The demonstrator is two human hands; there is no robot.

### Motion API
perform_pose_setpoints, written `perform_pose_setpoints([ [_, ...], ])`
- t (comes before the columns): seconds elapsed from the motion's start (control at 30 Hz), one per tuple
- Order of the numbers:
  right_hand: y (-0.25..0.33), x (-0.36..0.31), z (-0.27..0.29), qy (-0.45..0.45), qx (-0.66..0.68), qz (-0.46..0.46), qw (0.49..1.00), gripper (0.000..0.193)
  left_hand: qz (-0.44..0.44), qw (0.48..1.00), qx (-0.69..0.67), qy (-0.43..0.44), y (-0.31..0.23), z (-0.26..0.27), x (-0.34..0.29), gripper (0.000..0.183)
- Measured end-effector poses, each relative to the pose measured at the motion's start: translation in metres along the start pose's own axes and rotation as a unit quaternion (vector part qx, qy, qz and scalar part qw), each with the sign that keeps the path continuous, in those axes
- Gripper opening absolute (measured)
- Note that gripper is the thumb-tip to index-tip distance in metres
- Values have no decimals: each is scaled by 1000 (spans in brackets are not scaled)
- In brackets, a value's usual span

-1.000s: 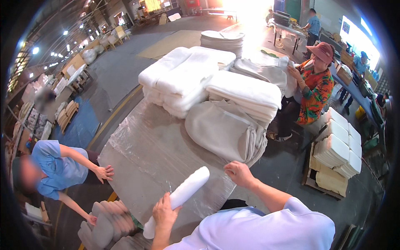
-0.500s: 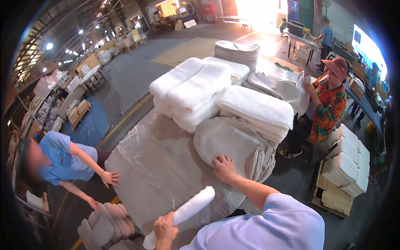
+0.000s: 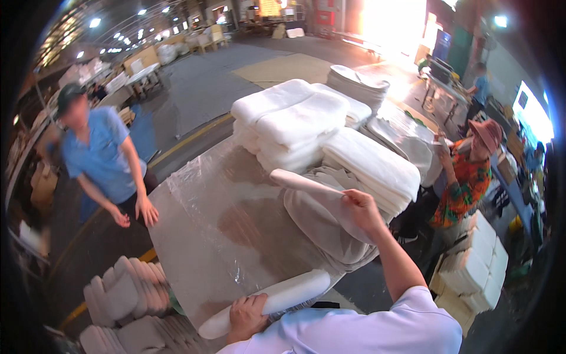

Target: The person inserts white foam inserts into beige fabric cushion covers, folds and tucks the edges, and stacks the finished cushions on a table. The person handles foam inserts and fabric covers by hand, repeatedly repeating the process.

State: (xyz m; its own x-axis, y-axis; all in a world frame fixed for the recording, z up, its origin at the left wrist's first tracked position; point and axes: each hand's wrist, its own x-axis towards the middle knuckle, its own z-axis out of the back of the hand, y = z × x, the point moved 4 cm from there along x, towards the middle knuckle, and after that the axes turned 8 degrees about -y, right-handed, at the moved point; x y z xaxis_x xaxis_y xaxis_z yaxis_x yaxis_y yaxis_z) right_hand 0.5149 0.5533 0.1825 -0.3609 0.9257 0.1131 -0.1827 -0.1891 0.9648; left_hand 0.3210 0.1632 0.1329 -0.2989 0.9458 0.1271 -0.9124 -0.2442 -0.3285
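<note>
The left hand (image 3: 247, 317) is curled over a long white pad (image 3: 298, 293), fingers wrapped across its upper side. The pad lies at a slant over the near edge of the bench (image 3: 197, 215), close to the person's shirt (image 3: 359, 327). The right hand (image 3: 361, 206) is closed, pinching the edge of a grey fabric cover (image 3: 318, 192) between thumb and fingers. That cover stands partly raised above a pile of similar grey covers (image 3: 318, 227) at the bench's right side (its far end points back toward the white stacks).

Clear plastic film (image 3: 197, 183) is spread over the bench top. Behind the grey pile sits a low stack of white pads (image 3: 371, 162), with a taller white stack (image 3: 289, 115) just beside it. To the left, a co-worker in a blue shirt (image 3: 109, 150) rests one hand (image 3: 146, 210) at the bench edge. To the right, another co-worker in a patterned shirt (image 3: 469, 189) handles a grey piece.
</note>
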Motion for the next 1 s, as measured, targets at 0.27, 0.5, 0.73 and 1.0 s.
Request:
perform_pose_setpoints([
  [0.27,106,-12,15,145,-44,88,984,22,99,949,-235,185,32,-6,10,64],
  [0.5,152,-32,-47,299,7,151,942,19,302,717,-562,282,47,-65,83,113],
  [0.73,156,-10,-24,247,134,232,931,24,202,504,-809,224,16,-40,126,80],
  [1.0,125,12,1,113,83,137,981,23,186,577,-793,-50,60,87,152,29],
])
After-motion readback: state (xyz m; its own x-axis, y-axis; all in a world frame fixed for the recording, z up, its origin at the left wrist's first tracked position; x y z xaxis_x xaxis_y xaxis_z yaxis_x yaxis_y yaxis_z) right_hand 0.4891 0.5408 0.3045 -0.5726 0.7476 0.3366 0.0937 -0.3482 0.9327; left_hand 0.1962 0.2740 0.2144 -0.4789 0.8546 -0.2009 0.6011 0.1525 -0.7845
